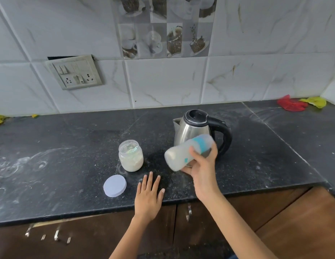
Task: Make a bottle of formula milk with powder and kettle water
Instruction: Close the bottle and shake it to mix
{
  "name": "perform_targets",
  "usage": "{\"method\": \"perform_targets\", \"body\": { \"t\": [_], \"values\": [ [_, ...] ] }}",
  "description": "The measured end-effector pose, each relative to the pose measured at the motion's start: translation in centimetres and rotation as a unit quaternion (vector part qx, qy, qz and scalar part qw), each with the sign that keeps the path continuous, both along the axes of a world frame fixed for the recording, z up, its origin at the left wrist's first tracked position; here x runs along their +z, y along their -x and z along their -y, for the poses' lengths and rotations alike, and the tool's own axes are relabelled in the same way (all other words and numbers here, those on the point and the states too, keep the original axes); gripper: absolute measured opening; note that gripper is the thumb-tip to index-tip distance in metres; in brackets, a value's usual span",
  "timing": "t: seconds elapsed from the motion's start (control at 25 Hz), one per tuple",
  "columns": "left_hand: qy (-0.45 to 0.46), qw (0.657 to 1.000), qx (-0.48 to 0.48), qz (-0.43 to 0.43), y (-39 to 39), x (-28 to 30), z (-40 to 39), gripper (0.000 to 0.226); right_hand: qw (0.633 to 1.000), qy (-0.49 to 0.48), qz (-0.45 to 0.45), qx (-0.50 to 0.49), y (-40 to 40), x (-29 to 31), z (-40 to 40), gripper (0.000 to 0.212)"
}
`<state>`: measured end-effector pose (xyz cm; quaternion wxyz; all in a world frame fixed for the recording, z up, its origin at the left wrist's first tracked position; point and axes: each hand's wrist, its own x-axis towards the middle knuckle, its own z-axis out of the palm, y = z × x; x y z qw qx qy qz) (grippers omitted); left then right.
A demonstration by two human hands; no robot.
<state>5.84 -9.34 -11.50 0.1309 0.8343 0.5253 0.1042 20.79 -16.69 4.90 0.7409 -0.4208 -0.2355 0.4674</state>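
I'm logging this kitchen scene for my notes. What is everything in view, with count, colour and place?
Kettle: one, steel and black, back of counter.
Bottle: one, milky with blue band, tilted in the right hand.
Jar: one, clear, pale powder inside, lid off, left of kettle.
Lid: one, white, flat in front of jar.
Counter: one, black, dusty.
Switchboard: one, grey, on wall.
Rags: red and yellow, far right corner.
Left hand: flat on counter edge.
Right hand: gripping bottle.

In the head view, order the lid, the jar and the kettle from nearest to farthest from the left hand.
From the left hand, flat on the counter:
1. Lid, just to its left.
2. Jar, behind the lid, open.
3. Kettle, far right, behind the bottle.
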Motion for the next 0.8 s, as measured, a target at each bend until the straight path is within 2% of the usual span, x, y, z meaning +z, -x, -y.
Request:
{"method": "perform_targets", "body": {
  "t": [0.04,0.08,0.16,0.2,0.24,0.32,0.36,0.48,0.64,0.72,0.8],
  "values": [
    [0.003,1.0,0.011,0.017,-0.2,0.5,0.4,0.058,1.0,0.002,-0.016,-0.012,-0.2,0.2,-0.1,0.077],
    [0.008,0.999,0.021,0.044,-0.3,0.7,0.7,0.05,1.0,0.011,0.002,0.016,0.0,0.1,0.1,0.08],
    [-0.029,0.991,0.043,0.12,-0.5,-0.1,0.9,0.045,0.991,0.032,0.075,0.108,1.2,-0.3,1.2,0.087],
    [-0.031,0.991,0.042,0.12,-0.4,0.0,1.0,0.046,0.989,0.029,0.09,0.11,1.4,-0.2,1.3,0.085],
    [-0.025,0.995,0.034,0.087,-0.1,0.2,0.9,0.048,0.995,0.018,0.073,0.072,1.0,-0.2,0.8,0.08],
    [-0.002,0.999,0.005,0.052,0.0,0.4,0.6,0.061,1.0,-0.008,0.007,0.002,-0.1,0.5,0.1,0.076],
    [-0.005,0.998,0.01,0.061,-0.1,0.1,0.6,0.059,1.0,-0.009,0.012,0.015,-0.1,0.8,0.1,0.079],
    [-0.027,0.989,0.071,0.131,-0.1,-0.4,0.6,0.047,0.986,0.028,0.1,0.133,1.7,0.4,1.4,0.088],
    [-0.029,1.0,-0.003,0.006,-0.1,-0.7,-0.1,0.061,0.996,-0.024,-0.021,0.08,-0.5,1.4,0.4,0.072],
    [-0.03,1.0,0.001,-0.001,-0.1,-1.0,-0.4,0.064,0.99,-0.04,-0.064,0.122,-1.4,2.0,0.4,0.074],
    [-0.02,1.0,0.002,-0.016,0.0,-1.4,-0.5,0.064,0.979,-0.053,-0.098,0.169,-1.7,2.0,0.8,0.085]
  ]
}}
